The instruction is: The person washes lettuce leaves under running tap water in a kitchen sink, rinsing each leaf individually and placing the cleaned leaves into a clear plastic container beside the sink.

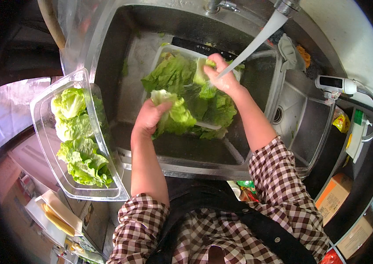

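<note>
Water runs from the faucet point(285, 9) at the upper right onto my right hand point(221, 76), which grips a pale green lettuce leaf point(203, 81). Lower and to the left, my left hand point(151, 115) is closed around another bunch of lettuce leaves point(178, 110). Both hands are over a white rectangular tray point(158, 59) in the large steel sink point(133, 62). Darker green lettuce leaves point(171, 74) lie in and around that tray. The undersides of both held bunches are hidden.
At the left, a clear plastic container point(46, 158) holds several lettuce bunches point(87, 161). A smaller basin point(300, 112) with a drain adjoins the sink at right, with a gray cloth point(287, 52) above it. Beyond are a white wall-mounted device point(336, 84) and a cardboard box point(334, 198).
</note>
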`<action>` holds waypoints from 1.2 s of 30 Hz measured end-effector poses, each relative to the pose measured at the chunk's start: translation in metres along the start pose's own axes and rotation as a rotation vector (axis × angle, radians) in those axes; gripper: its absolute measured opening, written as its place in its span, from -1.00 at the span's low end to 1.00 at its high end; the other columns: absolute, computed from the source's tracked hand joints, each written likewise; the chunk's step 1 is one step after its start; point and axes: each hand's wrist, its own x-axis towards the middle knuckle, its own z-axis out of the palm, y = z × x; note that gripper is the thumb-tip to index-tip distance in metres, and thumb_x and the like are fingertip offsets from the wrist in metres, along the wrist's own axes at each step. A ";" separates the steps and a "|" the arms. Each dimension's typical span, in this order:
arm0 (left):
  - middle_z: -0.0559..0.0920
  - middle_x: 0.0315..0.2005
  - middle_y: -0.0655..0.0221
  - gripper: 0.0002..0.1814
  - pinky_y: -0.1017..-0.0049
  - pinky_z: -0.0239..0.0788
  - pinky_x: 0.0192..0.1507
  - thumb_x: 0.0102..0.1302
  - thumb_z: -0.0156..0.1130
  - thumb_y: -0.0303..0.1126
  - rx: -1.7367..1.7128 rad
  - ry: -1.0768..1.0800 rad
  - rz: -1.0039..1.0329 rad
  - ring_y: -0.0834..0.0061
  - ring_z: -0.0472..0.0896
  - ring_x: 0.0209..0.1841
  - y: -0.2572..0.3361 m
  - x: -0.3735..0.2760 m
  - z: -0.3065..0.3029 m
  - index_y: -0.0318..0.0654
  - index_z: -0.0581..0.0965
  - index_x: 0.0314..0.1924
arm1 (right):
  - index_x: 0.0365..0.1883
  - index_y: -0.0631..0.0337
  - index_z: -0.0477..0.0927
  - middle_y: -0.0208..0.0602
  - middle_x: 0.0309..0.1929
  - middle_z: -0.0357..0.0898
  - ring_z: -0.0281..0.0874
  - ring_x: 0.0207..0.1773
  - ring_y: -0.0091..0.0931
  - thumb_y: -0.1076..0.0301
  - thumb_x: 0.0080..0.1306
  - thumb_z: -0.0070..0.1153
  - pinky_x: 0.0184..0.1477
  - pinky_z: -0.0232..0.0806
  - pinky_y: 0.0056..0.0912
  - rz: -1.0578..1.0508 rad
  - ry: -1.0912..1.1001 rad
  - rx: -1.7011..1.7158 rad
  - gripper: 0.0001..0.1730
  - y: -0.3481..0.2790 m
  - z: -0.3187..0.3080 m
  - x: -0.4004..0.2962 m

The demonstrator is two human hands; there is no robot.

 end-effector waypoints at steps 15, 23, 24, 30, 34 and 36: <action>0.51 -0.01 0.33 -0.56 0.40 0.34 -0.03 0.34 0.10 -0.25 -0.347 0.161 0.114 0.42 0.50 -0.02 0.018 0.041 0.062 -0.28 0.36 0.15 | 0.00 0.45 0.46 -0.22 -0.16 0.57 0.51 -0.15 -0.49 0.50 0.08 0.24 -0.07 0.36 -0.42 0.195 0.004 0.671 -0.51 -0.061 -0.023 -0.035; 0.46 0.06 0.34 -0.48 0.42 0.25 0.07 0.33 0.10 -0.16 -0.417 0.081 0.111 0.44 0.41 0.06 0.027 0.046 0.065 -0.25 0.32 0.20 | -0.20 0.35 0.57 -0.22 -0.38 0.60 0.52 -0.38 -0.62 0.51 0.16 0.16 -0.34 0.38 -0.55 -0.362 0.577 -0.220 -0.78 -0.072 -0.045 -0.045; 0.45 0.07 0.34 -0.48 0.41 0.22 0.10 0.33 0.10 -0.14 -0.458 0.025 0.101 0.43 0.40 0.09 0.027 0.045 0.065 -0.24 0.32 0.21 | -0.20 0.34 0.57 -0.30 -0.37 0.60 0.50 -0.38 -0.64 0.50 0.18 0.16 -0.31 0.37 -0.56 -0.331 0.537 -0.109 -0.80 -0.074 -0.047 -0.046; 0.43 0.10 0.29 -0.30 0.37 0.02 0.27 0.19 0.24 0.02 -0.593 -0.247 0.202 0.39 0.30 0.20 0.028 0.028 0.073 -0.22 0.30 0.22 | -0.06 0.26 0.52 -0.29 -0.20 0.58 0.52 -0.13 -0.48 0.51 0.11 0.19 -0.10 0.39 -0.43 -0.143 0.076 0.067 -0.62 -0.077 -0.019 -0.034; 0.53 -0.02 0.30 -0.52 0.41 0.24 0.12 0.20 0.27 -0.33 -0.279 0.041 0.320 0.42 0.46 0.03 0.040 0.027 0.084 -0.27 0.38 0.09 | 0.08 0.17 0.42 -0.14 0.10 0.38 0.43 0.10 -0.27 0.41 -0.04 0.32 0.12 0.33 -0.29 -0.178 0.115 -0.006 -0.35 -0.071 -0.016 -0.026; 0.57 -0.09 0.27 -0.68 0.45 0.40 -0.05 0.25 0.19 -0.45 -0.359 0.110 0.337 0.45 0.55 -0.10 0.049 0.031 0.086 -0.30 0.43 0.00 | 0.18 0.13 0.31 -0.14 0.13 0.33 0.41 0.10 -0.27 0.28 -0.07 0.39 0.18 0.26 -0.28 -0.308 0.205 -0.141 -0.18 -0.069 -0.026 -0.025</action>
